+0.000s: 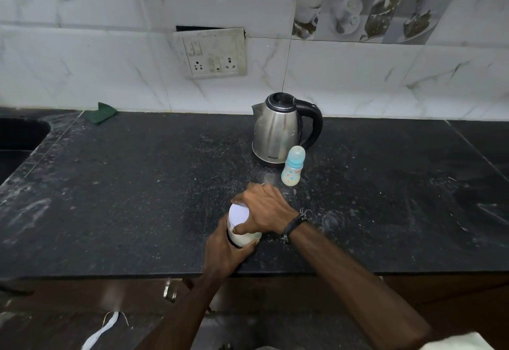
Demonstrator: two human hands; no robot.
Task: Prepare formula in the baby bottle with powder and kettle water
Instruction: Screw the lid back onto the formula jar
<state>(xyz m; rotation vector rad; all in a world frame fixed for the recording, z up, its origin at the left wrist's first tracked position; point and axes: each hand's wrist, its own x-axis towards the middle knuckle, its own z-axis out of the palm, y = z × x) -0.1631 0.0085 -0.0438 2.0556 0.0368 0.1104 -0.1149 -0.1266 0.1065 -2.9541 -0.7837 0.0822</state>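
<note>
A clear jar of white powder (pixel 242 238) with a white lid (pixel 238 213) stands near the front edge of the black counter (pixel 137 184). My left hand (pixel 225 250) grips the jar's body from the near side. My right hand (pixel 264 209) lies over the lid, its fingers and thumb curled round the rim. Behind them stands a capped baby bottle (pixel 292 166) with a blue collar, upright, with a little white at its bottom. The steel kettle (pixel 278 132) with a black handle sits just behind the bottle, lid closed.
A green cloth (pixel 105 112) lies at the back left against the tiled wall. A sink (pixel 19 140) cuts into the counter at far left. A switch and socket plate (pixel 212 54) hangs on the wall. White powder dusts the counter around the jar.
</note>
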